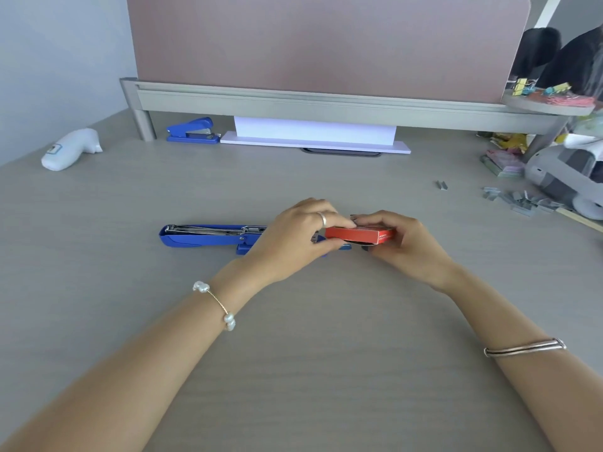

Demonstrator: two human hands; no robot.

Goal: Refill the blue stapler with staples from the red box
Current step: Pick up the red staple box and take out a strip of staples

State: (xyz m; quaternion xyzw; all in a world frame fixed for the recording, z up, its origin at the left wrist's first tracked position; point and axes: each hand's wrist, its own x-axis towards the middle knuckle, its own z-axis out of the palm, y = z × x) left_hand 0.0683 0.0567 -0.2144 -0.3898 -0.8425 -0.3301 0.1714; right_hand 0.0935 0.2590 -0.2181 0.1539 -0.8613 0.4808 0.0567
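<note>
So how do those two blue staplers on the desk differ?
The near stapler lies swung fully open, its metal staple channel showing; the far stapler by the divider sits hinged, top raised only at an angle. The near one looks long and slim, the far one short and stubby. The near one lies by the hands; the far one stands alone. Both are blue.

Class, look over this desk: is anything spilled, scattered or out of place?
Yes. Loose staples lie scattered at the right edge of the desk, with a small clump apart from them, not in any box. Otherwise, both hands hold the red box and the blue stapler lies opened flat.
</note>
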